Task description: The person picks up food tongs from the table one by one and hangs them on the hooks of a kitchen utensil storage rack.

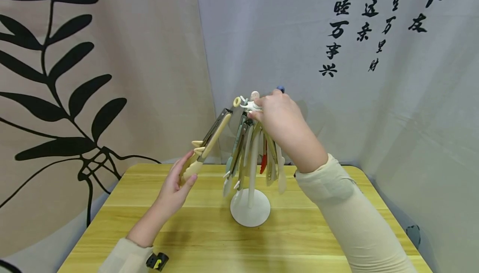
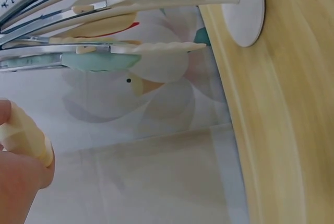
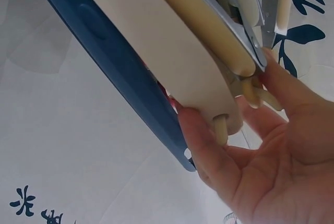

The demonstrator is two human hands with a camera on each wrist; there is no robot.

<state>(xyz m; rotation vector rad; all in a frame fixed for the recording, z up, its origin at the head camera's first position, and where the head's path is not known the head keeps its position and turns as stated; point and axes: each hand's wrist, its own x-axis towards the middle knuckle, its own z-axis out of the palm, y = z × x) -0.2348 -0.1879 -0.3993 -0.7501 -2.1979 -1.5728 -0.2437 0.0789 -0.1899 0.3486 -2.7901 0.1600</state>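
My left hand (image 1: 176,184) holds a pair of tongs (image 1: 218,131) by its cream scalloped tips, which also show between thumb and fingers in the left wrist view. The tongs slant up to the right, and a cream ring (image 1: 237,102) at their top end is beside the white hooks of a utensil stand (image 1: 250,209). At the top of this stand my right hand (image 1: 282,115) grips the hook area. In the right wrist view its fingers curl around the hooks, touching a pale utensil handle (image 3: 172,62). Whether the tongs hang on a hook is hard to tell.
Several tongs and utensils hang around the white pole, among them a red-edged one (image 1: 264,158), a pale green one (image 2: 102,61) and a blue one (image 3: 115,72). The stand rests on a wooden table (image 1: 209,239), with printed curtains (image 1: 157,56) behind it.
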